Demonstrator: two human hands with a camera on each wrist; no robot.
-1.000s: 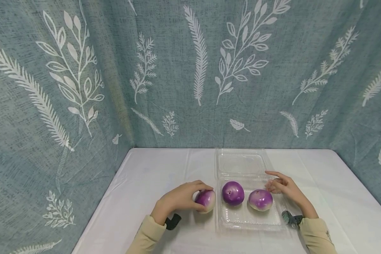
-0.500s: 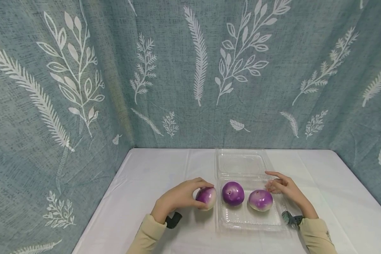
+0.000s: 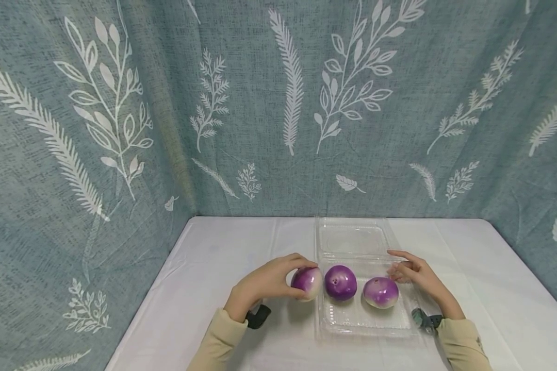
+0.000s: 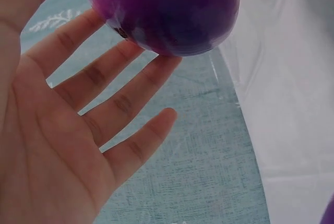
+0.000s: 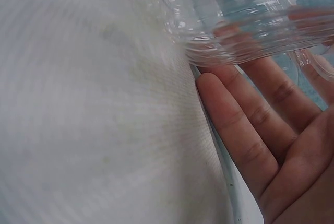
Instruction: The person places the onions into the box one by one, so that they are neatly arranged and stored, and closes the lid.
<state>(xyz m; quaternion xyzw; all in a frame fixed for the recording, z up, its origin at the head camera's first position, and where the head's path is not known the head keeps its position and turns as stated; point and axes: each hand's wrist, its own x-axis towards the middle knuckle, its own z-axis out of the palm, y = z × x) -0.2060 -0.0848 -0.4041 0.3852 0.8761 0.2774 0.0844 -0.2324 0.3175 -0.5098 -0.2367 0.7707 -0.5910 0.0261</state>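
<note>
My left hand (image 3: 271, 278) holds a purple-and-white turnip (image 3: 308, 284) between thumb and fingers, just left of the clear plastic clamshell container (image 3: 366, 322). Seen from the left wrist, its fingers (image 4: 122, 104) reach up to the turnip's purple side (image 4: 172, 10), and the little finger stays clear of it. Two more turnips, a left one (image 3: 341, 283) and a right one (image 3: 381, 292), sit in the container's base. At the container's right side is my right hand (image 3: 420, 278). Its extended fingers (image 5: 250, 112) rest against the clear wall (image 5: 250, 41), and some show through the plastic.
The container's lid (image 3: 353, 238) lies folded back toward the rear of the white-covered table (image 3: 227, 242). A blue-grey leaf-patterned curtain (image 3: 260, 103) hangs behind the table and at both sides.
My left hand has lifted the turnip slightly and carried it right, up to the container's left edge. My right hand and the two turnips in the container have stayed in place.
</note>
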